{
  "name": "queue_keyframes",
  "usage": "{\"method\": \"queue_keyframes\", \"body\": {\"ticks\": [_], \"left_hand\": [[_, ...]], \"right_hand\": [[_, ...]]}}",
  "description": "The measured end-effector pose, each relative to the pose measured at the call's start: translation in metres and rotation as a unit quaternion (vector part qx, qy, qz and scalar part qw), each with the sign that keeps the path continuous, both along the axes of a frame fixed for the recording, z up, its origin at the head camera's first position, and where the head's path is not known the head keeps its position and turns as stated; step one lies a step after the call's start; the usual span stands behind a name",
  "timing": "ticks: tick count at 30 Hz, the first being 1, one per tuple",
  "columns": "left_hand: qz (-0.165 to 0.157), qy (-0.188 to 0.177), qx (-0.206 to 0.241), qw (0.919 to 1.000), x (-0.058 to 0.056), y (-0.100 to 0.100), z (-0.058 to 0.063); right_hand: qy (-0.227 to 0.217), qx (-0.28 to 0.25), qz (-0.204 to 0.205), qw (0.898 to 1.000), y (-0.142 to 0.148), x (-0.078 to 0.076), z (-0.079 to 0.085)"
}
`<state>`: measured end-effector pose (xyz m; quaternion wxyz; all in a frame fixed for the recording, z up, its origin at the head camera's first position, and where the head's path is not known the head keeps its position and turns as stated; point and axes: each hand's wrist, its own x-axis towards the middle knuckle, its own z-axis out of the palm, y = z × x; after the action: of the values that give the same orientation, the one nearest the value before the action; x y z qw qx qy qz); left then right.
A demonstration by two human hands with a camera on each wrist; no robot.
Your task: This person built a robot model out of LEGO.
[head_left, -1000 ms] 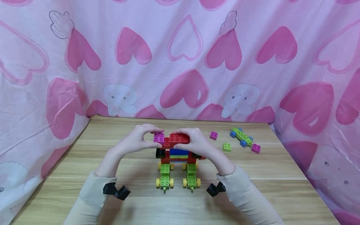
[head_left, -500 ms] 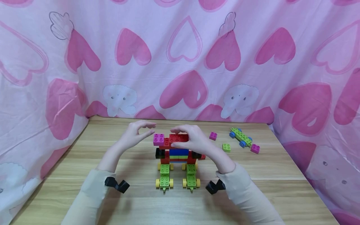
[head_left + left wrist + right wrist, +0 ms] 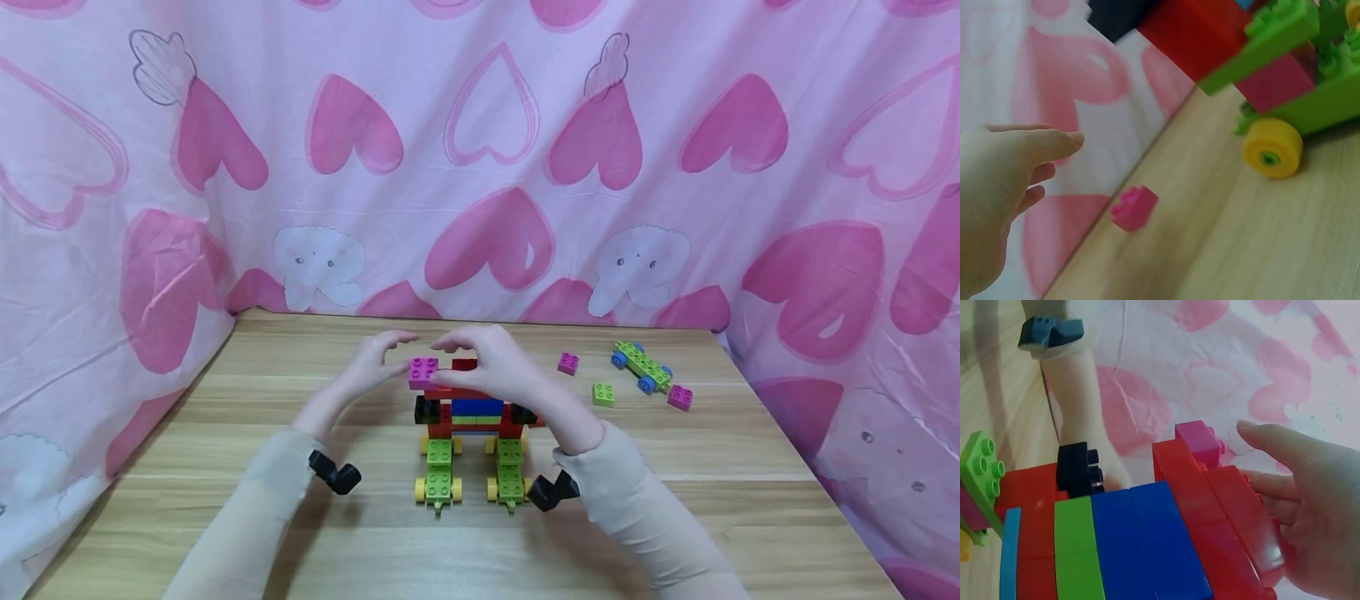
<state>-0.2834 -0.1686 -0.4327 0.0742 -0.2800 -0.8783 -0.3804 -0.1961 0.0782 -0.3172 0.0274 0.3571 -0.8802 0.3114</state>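
Observation:
A built figure of toy building bricks stands in the middle of the table. Its wheeled green bases [image 3: 438,483] carry red, green and blue bricks [image 3: 477,407], with black bricks [image 3: 427,409] at the sides. Red bricks [image 3: 1235,519] form the top row, and a magenta brick [image 3: 423,373] sits at its left end. My left hand [image 3: 367,367] hovers just left of that brick, fingers and thumb spread apart. Over the red top row, my right hand [image 3: 495,367] is held with a gap between thumb and fingers, its thumb near the magenta brick. It hides part of the red bricks.
Toward the back right lie a loose magenta brick [image 3: 567,363], a lime brick [image 3: 603,394], another magenta brick [image 3: 680,397] and a green car base [image 3: 642,367] with blue wheels. A pink heart-patterned curtain [image 3: 491,237] borders the wooden table [image 3: 480,554].
My left hand has let go of the magenta brick, drawn off left and come slightly back. The right hand has released the red bricks and moved left along the top.

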Motion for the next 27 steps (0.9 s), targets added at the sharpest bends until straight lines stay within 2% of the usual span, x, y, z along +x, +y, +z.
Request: {"method": "queue_keyframes", "body": {"ticks": [3,10,12,20,27], "left_hand": [[-0.003,-0.015,-0.01,0.9998,-0.006,0.003,-0.009],[0.021,-0.108,-0.017,0.9938,-0.013,0.009,-0.024],[0.019,-0.122,-0.019,0.9922,-0.015,0.009,-0.028],[-0.012,-0.117,-0.033,0.9925,-0.025,0.011,-0.042],[-0.026,-0.126,-0.028,0.9913,-0.026,0.012,-0.049]], "right_hand": [[-0.02,0.009,0.0,1.0,-0.004,0.0,-0.002],[-0.03,0.009,-0.002,1.0,-0.007,0.001,-0.006],[-0.028,0.008,-0.007,1.0,-0.007,0.001,-0.007],[-0.035,0.004,-0.022,0.999,-0.009,0.002,-0.01],[-0.036,-0.004,-0.031,0.999,-0.008,0.002,-0.011]]}}
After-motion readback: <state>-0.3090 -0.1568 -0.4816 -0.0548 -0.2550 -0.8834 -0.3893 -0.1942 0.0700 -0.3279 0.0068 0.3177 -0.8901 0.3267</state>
